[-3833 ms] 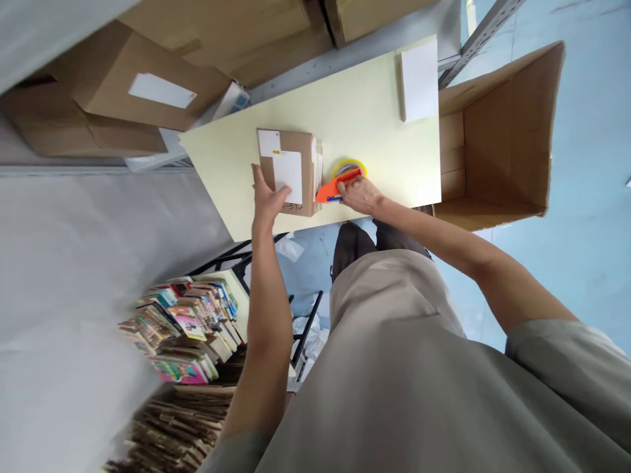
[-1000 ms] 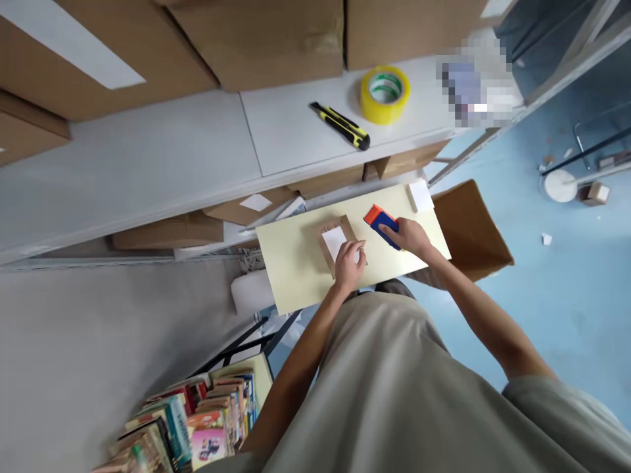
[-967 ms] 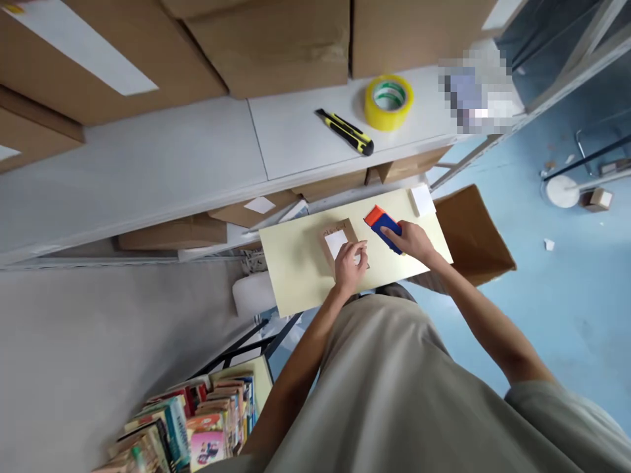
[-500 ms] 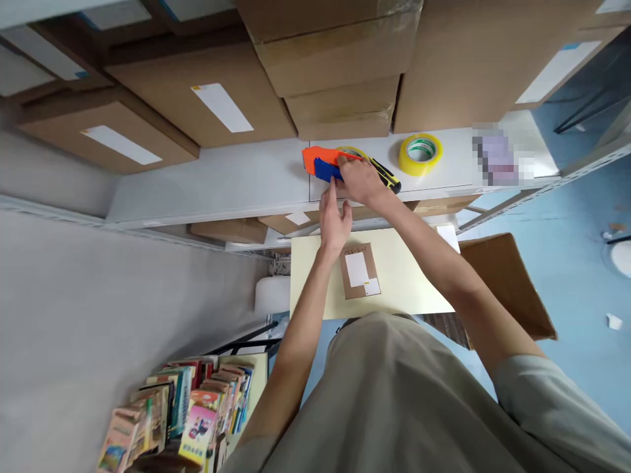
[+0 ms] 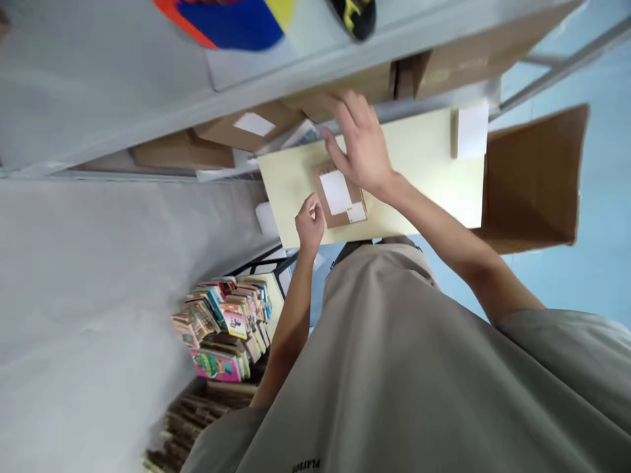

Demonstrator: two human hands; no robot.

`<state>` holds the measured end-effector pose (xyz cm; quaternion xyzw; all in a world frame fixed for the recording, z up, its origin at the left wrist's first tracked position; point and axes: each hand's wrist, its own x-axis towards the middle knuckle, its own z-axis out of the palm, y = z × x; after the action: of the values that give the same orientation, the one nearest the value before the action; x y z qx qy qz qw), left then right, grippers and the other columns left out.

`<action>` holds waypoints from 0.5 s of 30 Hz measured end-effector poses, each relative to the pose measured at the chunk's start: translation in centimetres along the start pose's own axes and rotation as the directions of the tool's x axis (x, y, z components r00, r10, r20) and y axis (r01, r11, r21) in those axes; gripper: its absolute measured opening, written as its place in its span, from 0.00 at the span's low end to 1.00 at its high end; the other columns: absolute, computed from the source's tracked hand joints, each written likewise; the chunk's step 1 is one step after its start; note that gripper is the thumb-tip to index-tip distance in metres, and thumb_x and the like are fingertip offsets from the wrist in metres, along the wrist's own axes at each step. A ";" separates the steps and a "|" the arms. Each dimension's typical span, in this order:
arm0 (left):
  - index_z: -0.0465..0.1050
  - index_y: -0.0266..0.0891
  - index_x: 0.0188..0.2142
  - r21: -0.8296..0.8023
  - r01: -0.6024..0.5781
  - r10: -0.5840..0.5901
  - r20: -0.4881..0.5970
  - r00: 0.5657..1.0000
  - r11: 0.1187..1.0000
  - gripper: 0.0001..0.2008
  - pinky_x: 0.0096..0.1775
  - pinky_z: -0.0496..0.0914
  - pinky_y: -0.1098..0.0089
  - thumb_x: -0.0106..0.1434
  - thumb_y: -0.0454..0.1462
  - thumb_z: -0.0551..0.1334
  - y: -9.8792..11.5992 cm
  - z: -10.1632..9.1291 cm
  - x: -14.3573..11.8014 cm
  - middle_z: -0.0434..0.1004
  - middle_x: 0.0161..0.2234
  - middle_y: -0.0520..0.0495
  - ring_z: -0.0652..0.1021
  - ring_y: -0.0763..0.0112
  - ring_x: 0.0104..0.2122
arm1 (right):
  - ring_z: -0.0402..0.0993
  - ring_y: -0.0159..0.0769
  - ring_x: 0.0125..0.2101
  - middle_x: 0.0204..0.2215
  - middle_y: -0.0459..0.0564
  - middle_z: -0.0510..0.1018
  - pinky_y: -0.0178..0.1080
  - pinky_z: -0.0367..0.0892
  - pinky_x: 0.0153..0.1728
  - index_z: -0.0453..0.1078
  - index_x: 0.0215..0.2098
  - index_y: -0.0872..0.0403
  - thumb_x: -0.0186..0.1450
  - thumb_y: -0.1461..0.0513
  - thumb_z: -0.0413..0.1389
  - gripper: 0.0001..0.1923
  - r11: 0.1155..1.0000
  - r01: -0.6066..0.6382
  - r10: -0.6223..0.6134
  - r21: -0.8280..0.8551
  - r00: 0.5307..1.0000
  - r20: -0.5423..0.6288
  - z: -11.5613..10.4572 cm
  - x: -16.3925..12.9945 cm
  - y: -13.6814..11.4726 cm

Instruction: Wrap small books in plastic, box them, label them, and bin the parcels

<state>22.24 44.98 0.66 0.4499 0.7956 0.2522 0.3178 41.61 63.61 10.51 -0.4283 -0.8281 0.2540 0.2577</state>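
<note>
A flat brown cardboard parcel (image 5: 340,198) with white labels lies on the pale yellow table (image 5: 424,177). My right hand (image 5: 363,141) hovers over its far edge with the fingers apart and nothing in them. Beside the parcel's left edge is my left hand (image 5: 310,225), its fingers loosely curled, a gap at the thumb and nothing visible in it. At the top of the view, an orange-and-blue tape dispenser (image 5: 231,25) rests on the grey shelf (image 5: 123,85), partly cut off by the frame. A black-and-yellow utility knife (image 5: 359,18) lies to its right.
The shelf edge runs across just beyond my hands, with cardboard boxes (image 5: 241,128) on the level below. A small white box (image 5: 472,131) stands at the table's right end. Beyond it is a large open carton (image 5: 535,177). Several stacked books (image 5: 227,309) are at lower left.
My right hand has let go of the tape dispenser, which stays on the shelf. Both hands have come back from the shelf to the parcel. The view has tilted down toward the table.
</note>
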 end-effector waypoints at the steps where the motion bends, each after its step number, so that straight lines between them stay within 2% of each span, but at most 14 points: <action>1: 0.76 0.44 0.71 0.041 0.038 -0.039 0.025 0.999 0.998 0.26 0.73 0.75 0.52 0.84 0.53 0.60 -1.3 0.4 -1.1 0.82 0.71 0.36 0.80 0.55 0.73 | 0.71 0.53 0.73 0.72 0.64 0.75 0.53 0.67 0.77 0.68 0.76 0.61 0.88 0.53 0.38 0.31 0.992 -0.109 0.106 0.059 0.993 0.049 1.0 -3.6 1.5; 2: 0.72 0.45 0.75 0.073 0.069 -0.073 0.049 0.996 0.995 0.29 0.75 0.72 0.51 0.82 0.54 0.62 -2.3 0.8 -2.0 0.77 0.75 0.35 0.76 0.55 0.76 | 0.73 0.54 0.72 0.70 0.68 0.78 0.54 0.67 0.77 0.69 0.73 0.64 0.87 0.56 0.39 0.29 0.963 -0.248 0.236 0.101 0.964 0.121 2.3 -7.3 2.9; 3: 0.68 0.46 0.78 0.095 0.092 -0.100 0.074 0.992 0.991 0.32 0.78 0.68 0.50 0.81 0.54 0.64 -3.1 1.3 -2.7 0.73 0.77 0.35 0.73 0.55 0.78 | 0.76 0.55 0.70 0.68 0.70 0.79 0.55 0.70 0.75 0.70 0.71 0.64 0.86 0.59 0.40 0.27 0.910 -0.398 0.370 0.113 0.905 0.211 3.6 -10.8 4.2; 5: 0.61 0.46 0.81 0.134 0.118 -0.132 0.108 0.985 0.984 0.38 0.81 0.62 0.50 0.80 0.56 0.66 -4.0 2.3 -3.6 0.66 0.81 0.33 0.67 0.54 0.82 | 0.80 0.56 0.67 0.67 0.73 0.81 0.57 0.73 0.72 0.70 0.71 0.65 0.85 0.61 0.41 0.26 0.804 -0.578 0.509 0.138 0.790 0.343 6.2 -16.9 6.2; 7: 0.56 0.42 0.83 0.189 0.134 -0.156 0.108 0.982 0.973 0.44 0.82 0.59 0.50 0.79 0.57 0.67 -4.3 3.5 -3.9 0.61 0.83 0.29 0.63 0.52 0.83 | 0.82 0.55 0.67 0.69 0.73 0.80 0.55 0.76 0.70 0.70 0.73 0.65 0.84 0.61 0.45 0.26 0.709 -0.686 0.551 0.161 0.682 0.481 8.6 -21.2 7.4; 9: 0.53 0.37 0.84 0.237 0.151 -0.177 0.089 0.980 0.960 0.48 0.83 0.58 0.50 0.78 0.57 0.68 -4.4 4.6 -3.9 0.56 0.84 0.24 0.61 0.48 0.84 | 0.82 0.53 0.68 0.71 0.72 0.80 0.52 0.79 0.67 0.70 0.74 0.63 0.84 0.60 0.47 0.26 0.642 -0.740 0.524 0.199 0.613 0.591 10.3 -23.7 7.9; 11: 0.50 0.35 0.84 0.260 0.159 -0.183 0.071 0.981 0.952 0.51 0.83 0.57 0.50 0.77 0.57 0.69 -4.4 5.4 -3.8 0.54 0.84 0.22 0.59 0.46 0.85 | 0.81 0.51 0.70 0.72 0.70 0.80 0.50 0.81 0.65 0.69 0.76 0.61 0.84 0.60 0.49 0.27 0.594 -0.763 0.485 0.255 0.593 0.643 11.5 -24.6 7.9; 13: 0.47 0.35 0.85 0.274 0.149 -0.173 0.066 0.983 0.950 0.52 0.83 0.56 0.49 0.77 0.58 0.69 -4.5 5.7 -3.8 0.53 0.84 0.22 0.57 0.44 0.85 | 0.81 0.50 0.70 0.72 0.69 0.79 0.49 0.81 0.65 0.68 0.76 0.60 0.84 0.58 0.49 0.27 0.567 -0.767 0.487 0.301 0.607 0.628 12.4 -24.5 7.9; 15: 0.46 0.36 0.85 0.284 0.139 -0.165 0.070 0.984 0.949 0.52 0.83 0.55 0.48 0.77 0.59 0.68 -4.6 5.8 -3.8 0.52 0.84 0.22 0.56 0.44 0.85 | 0.81 0.50 0.69 0.72 0.70 0.78 0.49 0.80 0.65 0.69 0.75 0.60 0.84 0.56 0.49 0.27 0.567 -0.757 0.529 0.325 0.637 0.560 13.3 -23.8 8.5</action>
<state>25.41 40.18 -5.34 0.4386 0.8398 0.0918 0.3065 49.88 45.22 -9.69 -0.5543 -0.5356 0.6325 0.0763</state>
